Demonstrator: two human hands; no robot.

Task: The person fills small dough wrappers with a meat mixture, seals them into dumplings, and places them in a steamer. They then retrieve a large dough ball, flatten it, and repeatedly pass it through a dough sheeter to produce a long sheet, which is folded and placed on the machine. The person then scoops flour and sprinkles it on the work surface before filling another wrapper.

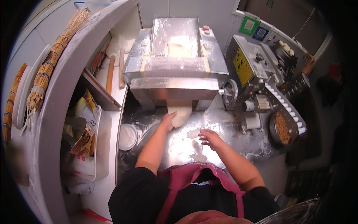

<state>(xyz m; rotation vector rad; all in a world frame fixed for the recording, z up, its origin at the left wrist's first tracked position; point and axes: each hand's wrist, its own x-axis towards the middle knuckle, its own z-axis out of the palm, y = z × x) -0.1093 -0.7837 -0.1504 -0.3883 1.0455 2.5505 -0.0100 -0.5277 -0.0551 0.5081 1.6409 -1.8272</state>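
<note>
A sheet of pale dough (181,113) hangs out from under the front of a steel dough sheeter (174,84). My left hand (168,121) is on the left edge of its lower end, thumb on top and fingers out of sight beneath. More of the dough (179,49) lies on the sheeter's sloped feed tray (160,33), above the roller cover. To the right, my right hand (211,138) hovers over the floury steel worktop (181,148), fingers apart and holding nothing. It is nearest to the dough's hanging end but not touching it.
A tub of flour (128,137) stands at the worktop's left. Rolling pins (110,74) lie on the shelf beside the sheeter. A handwheel (230,92) juts out on its right. Farther right are another machine (253,61) with a white-toothed conveyor (288,109) and a bowl of brown filling (282,128).
</note>
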